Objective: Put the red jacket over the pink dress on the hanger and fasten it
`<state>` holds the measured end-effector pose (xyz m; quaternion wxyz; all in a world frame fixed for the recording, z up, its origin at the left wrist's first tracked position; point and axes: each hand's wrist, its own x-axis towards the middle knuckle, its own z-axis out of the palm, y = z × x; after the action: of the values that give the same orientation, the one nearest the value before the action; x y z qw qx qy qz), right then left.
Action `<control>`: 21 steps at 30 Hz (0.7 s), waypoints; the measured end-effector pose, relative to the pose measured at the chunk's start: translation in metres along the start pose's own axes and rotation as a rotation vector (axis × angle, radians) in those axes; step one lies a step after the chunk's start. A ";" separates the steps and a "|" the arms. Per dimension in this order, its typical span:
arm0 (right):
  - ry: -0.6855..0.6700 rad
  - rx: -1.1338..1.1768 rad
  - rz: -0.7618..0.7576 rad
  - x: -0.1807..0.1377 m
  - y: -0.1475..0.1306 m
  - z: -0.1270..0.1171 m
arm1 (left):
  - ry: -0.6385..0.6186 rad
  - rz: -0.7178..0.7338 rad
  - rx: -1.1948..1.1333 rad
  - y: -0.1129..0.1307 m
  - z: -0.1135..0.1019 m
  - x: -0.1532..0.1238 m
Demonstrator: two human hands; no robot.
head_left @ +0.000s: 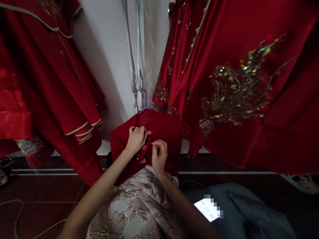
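A small red garment (164, 129) hangs on a purple hanger (144, 101) hooked to a metal rail against the white wall. Its front opening carries small pearl-like fastenings (143, 156). My left hand (136, 139) grips the fabric edge beside the upper fastening, fingers curled on the cloth. My right hand (159, 156) pinches the opening a little lower and to the right, thumb and forefinger closed on the fabric. Below the red top spreads a pale floral brocade skirt (134, 209).
Long red robes (50, 86) hang at the left. A red gown with gold sequin embroidery (239, 89) hangs at the right. Dark red floor tiles (37, 202) lie below with a thin white cord. A grey-blue cloth (249, 212) and a lit screen sit at bottom right.
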<state>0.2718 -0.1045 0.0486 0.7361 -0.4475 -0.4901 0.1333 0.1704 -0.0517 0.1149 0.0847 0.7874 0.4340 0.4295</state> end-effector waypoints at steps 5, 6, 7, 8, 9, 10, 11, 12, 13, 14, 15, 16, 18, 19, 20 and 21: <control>-0.314 0.397 0.144 0.074 -0.010 0.038 | 0.115 -0.154 0.021 0.006 -0.007 -0.008; -0.319 0.381 0.178 0.082 -0.008 0.045 | 0.120 -0.163 0.127 0.006 -0.009 -0.009; -0.294 0.327 0.208 0.087 -0.005 0.050 | 0.129 -0.175 0.232 0.006 -0.010 -0.011; -0.238 0.240 0.221 0.090 -0.001 0.052 | 0.151 -0.198 0.320 0.006 -0.011 -0.013; -0.164 0.130 0.212 0.090 0.003 0.053 | 0.181 -0.227 0.384 0.004 -0.012 -0.015; -0.095 0.009 0.184 0.090 0.007 0.051 | 0.215 -0.260 0.424 0.002 -0.012 -0.017; -0.042 -0.115 0.142 0.089 0.012 0.048 | 0.250 -0.292 0.443 -0.001 -0.012 -0.019; -0.011 -0.230 0.096 0.090 0.016 0.042 | 0.286 -0.324 0.442 -0.005 -0.012 -0.021; -0.004 -0.330 0.053 0.092 0.021 0.036 | 0.326 -0.354 0.428 -0.010 -0.011 -0.023; -0.014 -0.416 0.022 0.095 0.025 0.028 | 0.370 -0.380 0.406 -0.016 -0.011 -0.025; -0.037 -0.490 0.007 0.101 0.029 0.020 | 0.414 -0.399 0.378 -0.023 -0.011 -0.025; -0.070 -0.549 0.000 0.108 0.033 0.011 | 0.449 -0.410 0.348 -0.030 -0.012 -0.026; -0.137 -0.644 -0.012 0.124 0.040 -0.007 | 0.458 -0.417 0.282 -0.044 -0.015 -0.023; -0.174 -0.671 -0.025 0.132 0.043 -0.016 | 0.434 -0.423 0.251 -0.051 -0.019 -0.020; -0.220 -0.683 -0.045 0.140 0.044 -0.025 | 0.402 -0.439 0.226 -0.058 -0.024 -0.017; -0.271 -0.683 -0.073 0.148 0.044 -0.035 | 0.373 -0.466 0.210 -0.066 -0.031 -0.013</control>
<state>0.3833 -0.0041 0.0988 0.4769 -0.6280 -0.6150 -0.0062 0.1039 -0.0294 0.0927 0.0179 0.5788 0.6527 0.4884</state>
